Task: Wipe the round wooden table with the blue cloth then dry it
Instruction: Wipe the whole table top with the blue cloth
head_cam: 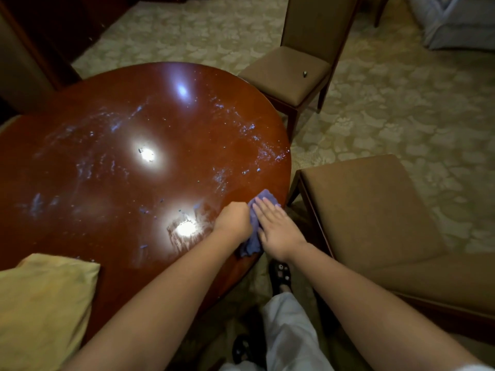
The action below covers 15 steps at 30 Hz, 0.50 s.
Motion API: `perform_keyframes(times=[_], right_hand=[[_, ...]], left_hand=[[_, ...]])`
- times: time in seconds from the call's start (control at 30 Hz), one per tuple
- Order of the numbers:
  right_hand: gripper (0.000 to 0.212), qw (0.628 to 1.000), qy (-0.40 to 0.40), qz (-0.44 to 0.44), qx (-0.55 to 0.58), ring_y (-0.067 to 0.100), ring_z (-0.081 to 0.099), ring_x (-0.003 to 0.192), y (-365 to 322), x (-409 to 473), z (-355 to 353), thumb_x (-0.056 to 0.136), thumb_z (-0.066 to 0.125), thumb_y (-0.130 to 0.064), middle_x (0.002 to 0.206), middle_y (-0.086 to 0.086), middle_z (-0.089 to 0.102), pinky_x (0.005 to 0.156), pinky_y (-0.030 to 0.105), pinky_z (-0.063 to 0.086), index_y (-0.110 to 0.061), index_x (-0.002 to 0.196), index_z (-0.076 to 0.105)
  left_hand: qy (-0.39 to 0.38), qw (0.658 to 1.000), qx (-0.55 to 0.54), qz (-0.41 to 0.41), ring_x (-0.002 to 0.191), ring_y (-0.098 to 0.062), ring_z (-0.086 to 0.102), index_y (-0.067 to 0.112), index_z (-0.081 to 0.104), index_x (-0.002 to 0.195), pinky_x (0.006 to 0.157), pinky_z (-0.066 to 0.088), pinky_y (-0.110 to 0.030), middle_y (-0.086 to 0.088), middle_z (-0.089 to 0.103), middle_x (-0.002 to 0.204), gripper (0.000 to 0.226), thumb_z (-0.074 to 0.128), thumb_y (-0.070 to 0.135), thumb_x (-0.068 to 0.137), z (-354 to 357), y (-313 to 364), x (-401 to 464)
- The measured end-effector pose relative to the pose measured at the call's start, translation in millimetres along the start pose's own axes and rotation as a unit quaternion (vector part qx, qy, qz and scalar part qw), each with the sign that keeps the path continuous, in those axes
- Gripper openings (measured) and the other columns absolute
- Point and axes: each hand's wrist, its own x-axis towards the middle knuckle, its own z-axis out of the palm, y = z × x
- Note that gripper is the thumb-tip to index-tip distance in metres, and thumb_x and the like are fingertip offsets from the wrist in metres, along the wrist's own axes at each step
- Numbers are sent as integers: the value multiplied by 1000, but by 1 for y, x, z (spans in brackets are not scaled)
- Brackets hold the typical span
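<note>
Blue cloth (255, 223) sits at the worktop's (134, 124) near right edge, bunched, its long axis running from near edge toward far right. Left hand (233, 219) curls its grip around it; right hand (277, 228) presses flat, fingers straight. Much of the cloth hides beneath both hands. A yellow cloth (45, 303), cut off, lies at the near left.

Round table (112, 124) glossy red-brown with pale bluish-white streaks and three white glare spots; cloth (254, 231) blue-violet; second cloth (40, 303) dull yellow; chair seats (286, 76) tan-brown with dark wood frames; carpet (401, 108) pale green-beige, leafy damask pattern; trouser leg (289, 330) white.
</note>
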Motion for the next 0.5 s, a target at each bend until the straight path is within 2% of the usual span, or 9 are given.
perform_keyframes(times=[0.07,0.13,0.2,0.3,0.4,0.43,0.5], right_hand=[[74,999,21,26,19,17,-11,147,-10,-8,9,89,-2,-46,160,5,-7,112,28,-16,-10,153,2],[85,998,25,32,47,16,-11,147,-17,-19,15,78,-10,-49,161,5,-5,112,27,-16,-10,153,3],[88,999,15,19,27,15,-12,147,-9,-14,12,75,-14,-49,161,4,-7,111,26,-16,-11,153,1],[65,1000,11,17,-5,14,-10,147,14,13,-9,96,3,-41,161,4,-8,113,25,-13,-11,153,-1],[59,1000,4,15,-5,14,-10,147,16,17,-15,102,14,-34,161,5,-9,115,27,-12,-9,153,-2],[60,1000,7,22,-3,15,-11,147,11,10,-12,101,12,-36,160,6,-9,115,27,-12,-9,152,-2],[73,1000,18,25,-4,16,-12,147,5,-4,-3,89,-6,-45,160,6,-10,112,26,-16,-8,152,-3]], left_hand=[[-3,1000,1,4,70,-28,57,3,61,85,62,42,-32,-19,67,90,26,45,20,96,3,0,-5],[-15,1000,13,0,65,-24,50,2,62,85,60,41,-31,-17,62,82,25,45,18,95,5,0,-11],[-15,1000,19,-5,71,-29,56,-2,63,90,63,43,-33,-16,60,81,23,47,13,93,3,0,-10],[20,1000,15,-3,89,-37,63,-2,65,93,67,45,-37,-21,66,94,18,51,10,90,3,-2,6],[33,999,6,-5,86,-37,63,0,64,89,63,42,-35,-20,66,92,18,51,12,91,7,0,10],[33,999,11,-2,84,-35,63,0,64,88,63,43,-35,-19,66,91,20,50,14,92,9,1,10],[25,999,24,4,81,-31,63,1,64,90,62,44,-32,-15,66,91,20,49,15,93,10,2,11]])
